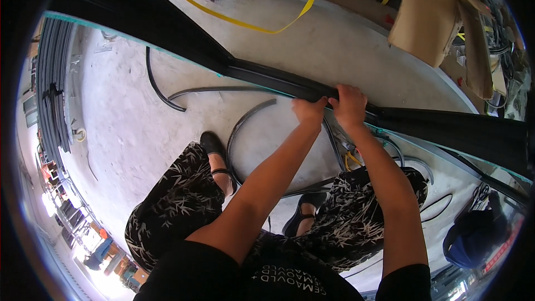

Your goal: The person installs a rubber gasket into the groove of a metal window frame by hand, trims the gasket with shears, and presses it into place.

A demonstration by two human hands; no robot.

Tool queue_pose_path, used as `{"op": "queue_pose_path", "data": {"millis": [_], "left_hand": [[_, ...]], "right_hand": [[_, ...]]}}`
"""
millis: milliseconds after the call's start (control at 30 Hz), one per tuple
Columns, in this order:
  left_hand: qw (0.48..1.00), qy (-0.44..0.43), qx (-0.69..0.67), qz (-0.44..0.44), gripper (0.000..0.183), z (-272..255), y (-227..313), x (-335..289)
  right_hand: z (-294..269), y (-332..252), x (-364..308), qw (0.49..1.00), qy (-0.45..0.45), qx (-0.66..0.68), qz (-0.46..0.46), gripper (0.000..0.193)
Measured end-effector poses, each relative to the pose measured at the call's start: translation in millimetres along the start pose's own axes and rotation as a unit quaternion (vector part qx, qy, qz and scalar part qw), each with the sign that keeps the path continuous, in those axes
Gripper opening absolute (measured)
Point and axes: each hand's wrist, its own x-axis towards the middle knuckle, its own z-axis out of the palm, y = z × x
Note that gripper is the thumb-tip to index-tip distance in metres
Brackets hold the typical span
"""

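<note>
Black profile (278, 78); yellow strap (273, 32); black trousers (177, 206), pale leaf print

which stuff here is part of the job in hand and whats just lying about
Part of the job, it seems:
long black profile, held by the left hand and the right hand

Probably just lying about:
yellow strap, top
cardboard, upper right
bundle of long dark lengths, far left
curved black strips, untouched; these might belong, hard to tell

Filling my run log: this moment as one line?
left hand: at black profile | right hand: same profile, alongside | black strip: curved on floor
</note>
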Motion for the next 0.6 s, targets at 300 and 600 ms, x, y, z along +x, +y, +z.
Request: {"op": "queue_pose_path", "data": {"millis": [300, 600], "left_hand": [[0.998, 0.037, 0.054, -0.002, 0.066, 4.0, -0.9, 3.0], [0.999, 0.045, 0.027, -0.009, 0.052, -15.5, -34.8, 23.4]], "right_hand": [[9.3, 14.2, 4.6, 0.998, 0.044, 0.025, -0.028, 0.039], [15.1, 64.8, -35.5, 0.785, 0.071, 0.53, 0.313, 0.017]]}}
